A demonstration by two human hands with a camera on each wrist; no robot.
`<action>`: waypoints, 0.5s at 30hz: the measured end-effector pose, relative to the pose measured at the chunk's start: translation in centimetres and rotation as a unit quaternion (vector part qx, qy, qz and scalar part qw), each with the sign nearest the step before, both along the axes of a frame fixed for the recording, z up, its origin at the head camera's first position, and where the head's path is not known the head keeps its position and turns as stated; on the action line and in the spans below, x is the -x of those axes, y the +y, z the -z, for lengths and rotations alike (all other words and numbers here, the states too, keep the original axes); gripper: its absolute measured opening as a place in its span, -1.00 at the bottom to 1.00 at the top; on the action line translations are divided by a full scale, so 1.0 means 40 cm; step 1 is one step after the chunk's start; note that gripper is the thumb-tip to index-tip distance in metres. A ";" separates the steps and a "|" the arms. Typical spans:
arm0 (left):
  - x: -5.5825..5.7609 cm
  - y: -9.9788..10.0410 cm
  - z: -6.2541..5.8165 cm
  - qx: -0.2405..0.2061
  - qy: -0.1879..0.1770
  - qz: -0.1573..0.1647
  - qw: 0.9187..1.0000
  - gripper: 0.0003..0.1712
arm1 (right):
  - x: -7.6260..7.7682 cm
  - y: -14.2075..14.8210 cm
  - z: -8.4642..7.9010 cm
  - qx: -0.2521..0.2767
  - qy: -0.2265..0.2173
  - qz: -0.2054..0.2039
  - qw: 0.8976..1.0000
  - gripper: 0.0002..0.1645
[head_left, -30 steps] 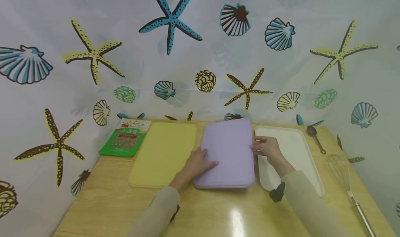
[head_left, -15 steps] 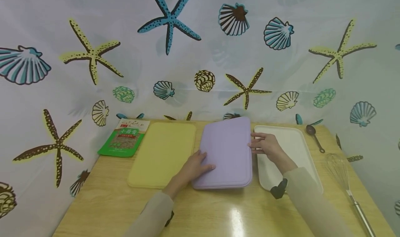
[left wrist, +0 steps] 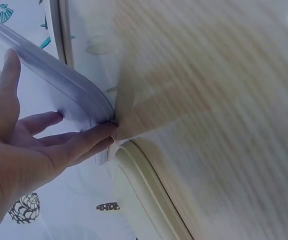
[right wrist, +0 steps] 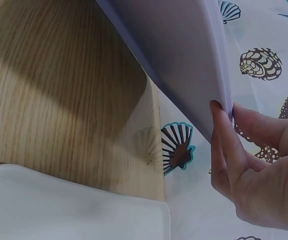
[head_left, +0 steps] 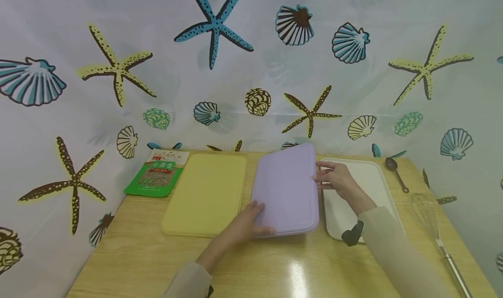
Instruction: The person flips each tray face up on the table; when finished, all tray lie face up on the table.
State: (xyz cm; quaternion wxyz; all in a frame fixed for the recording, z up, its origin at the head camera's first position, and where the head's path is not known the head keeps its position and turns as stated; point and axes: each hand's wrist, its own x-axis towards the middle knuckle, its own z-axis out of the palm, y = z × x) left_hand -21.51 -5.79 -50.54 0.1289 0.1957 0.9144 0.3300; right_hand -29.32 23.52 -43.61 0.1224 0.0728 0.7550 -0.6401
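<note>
A light purple tray (head_left: 288, 193) is tilted at the middle of the table, its right side raised and its left side low. My right hand (head_left: 335, 180) pinches the raised right edge, thumb on the upper face and fingers underneath, as the right wrist view shows. My left hand (head_left: 245, 223) rests at the tray's near left corner with fingers and thumb extended. In the left wrist view, the fingertips (left wrist: 106, 131) touch the corner close to the tabletop. The purple tray's underside (right wrist: 178, 55) shows in the right wrist view.
On the left lie a yellow tray (head_left: 206, 193) and a green spice packet (head_left: 157, 175). A white tray (head_left: 369, 184) lies to the right, partly under my right arm. Farther right are a brown measuring spoon (head_left: 397, 173) and a whisk (head_left: 440, 237). A shell-patterned cloth (head_left: 243, 127) hangs behind.
My left hand has slid down the purple tray's left side to its near corner. The tray's right side has risen a little, with my right hand keeping its pinch.
</note>
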 end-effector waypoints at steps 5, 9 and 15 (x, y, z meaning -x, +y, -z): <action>-0.018 0.008 0.004 0.006 0.016 0.014 1.000 0.15 | -0.002 -0.003 -0.017 -0.008 0.004 -0.002 1.000 -0.29; -0.029 0.016 -0.005 -0.001 0.026 0.009 1.000 0.12 | -0.003 -0.004 -0.030 -0.017 0.014 -0.009 1.000 -0.31; -0.037 0.030 -0.012 -0.001 0.037 0.001 0.999 0.05 | -0.001 -0.003 -0.055 -0.010 0.026 -0.029 0.999 -0.31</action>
